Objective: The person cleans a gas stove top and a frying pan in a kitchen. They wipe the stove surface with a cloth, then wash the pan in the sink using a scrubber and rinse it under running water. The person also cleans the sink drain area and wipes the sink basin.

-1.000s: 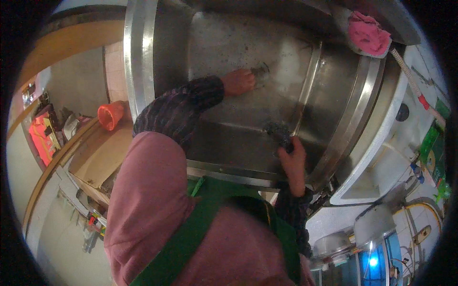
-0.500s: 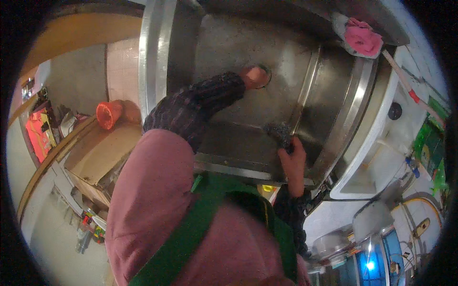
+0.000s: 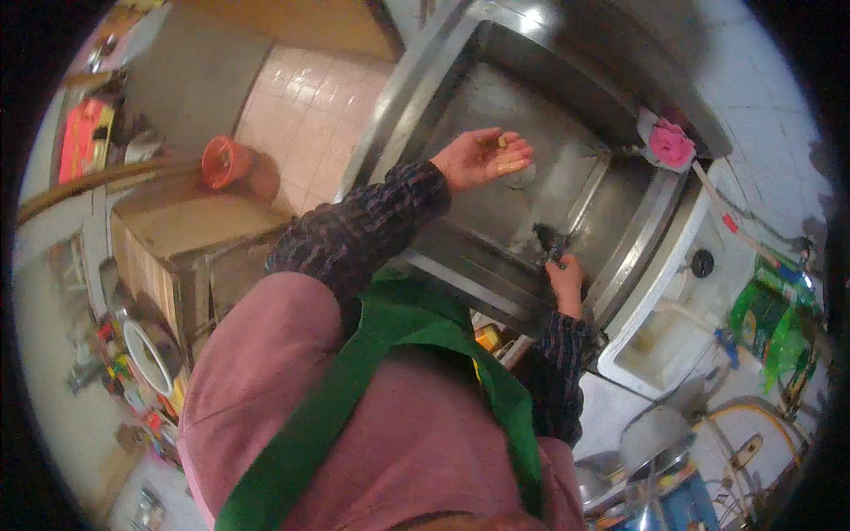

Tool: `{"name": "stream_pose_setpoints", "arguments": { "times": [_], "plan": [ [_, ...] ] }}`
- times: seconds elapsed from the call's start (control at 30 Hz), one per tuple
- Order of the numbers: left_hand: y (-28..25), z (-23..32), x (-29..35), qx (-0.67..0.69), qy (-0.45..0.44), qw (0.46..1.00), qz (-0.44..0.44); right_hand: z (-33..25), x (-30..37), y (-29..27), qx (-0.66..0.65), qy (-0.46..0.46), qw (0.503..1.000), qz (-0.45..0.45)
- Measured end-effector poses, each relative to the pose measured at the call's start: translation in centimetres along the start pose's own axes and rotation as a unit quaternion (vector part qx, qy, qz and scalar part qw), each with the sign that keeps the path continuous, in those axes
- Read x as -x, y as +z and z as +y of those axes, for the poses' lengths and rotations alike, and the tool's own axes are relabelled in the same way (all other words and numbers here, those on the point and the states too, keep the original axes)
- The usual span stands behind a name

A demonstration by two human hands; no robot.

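Note:
My left hand is palm up above the metal sink, with its fingers stretched out. Small yellowish bits lie on the palm and fingers; what they are is too small to tell. My right hand grips a dark, shaggy scrubber, which looks like steel wool. It is low over the near right part of the basin, by a ridge along the sink's right side. Whether the scrubber touches the metal cannot be made out.
A pink ruffled thing is at the sink's far right corner, near a thin pole. On the right stands a white basin. To the left, an orange-red container rests on a brown box.
My left hand has come up off the basin floor and turned palm up, showing yellowish bits. My right hand still grips the scrubber. The whole view has turned and shifted.

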State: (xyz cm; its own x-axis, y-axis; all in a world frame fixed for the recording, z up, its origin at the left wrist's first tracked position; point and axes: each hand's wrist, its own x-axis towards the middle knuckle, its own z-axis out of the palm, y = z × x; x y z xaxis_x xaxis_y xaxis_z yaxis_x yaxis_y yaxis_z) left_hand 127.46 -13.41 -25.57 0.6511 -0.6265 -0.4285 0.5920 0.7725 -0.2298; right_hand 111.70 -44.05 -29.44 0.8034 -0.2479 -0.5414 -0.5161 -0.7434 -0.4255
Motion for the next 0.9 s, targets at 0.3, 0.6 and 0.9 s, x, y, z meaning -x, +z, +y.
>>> {"name": "stream_pose_setpoints", "arguments": {
  "times": [0.3, 0.6, 0.9],
  "plan": [
    [1.3, 7.7, 16.1, -0.139, 0.248, 0.958, 0.037, -6.7, 0.0, -2.0, -0.09, -0.149, 0.985, 0.008],
    [-7.5, 32.1, 41.4, -0.098, 0.526, 0.824, 0.187, -27.3, 1.3, 2.8, 0.032, -0.256, 0.964, 0.056],
    [-17.9, 56.9, 57.8, -0.053, 0.784, 0.394, 0.477, -49.9, 6.1, 18.3, 0.113, -0.318, 0.939, -0.071]
  ]
}}
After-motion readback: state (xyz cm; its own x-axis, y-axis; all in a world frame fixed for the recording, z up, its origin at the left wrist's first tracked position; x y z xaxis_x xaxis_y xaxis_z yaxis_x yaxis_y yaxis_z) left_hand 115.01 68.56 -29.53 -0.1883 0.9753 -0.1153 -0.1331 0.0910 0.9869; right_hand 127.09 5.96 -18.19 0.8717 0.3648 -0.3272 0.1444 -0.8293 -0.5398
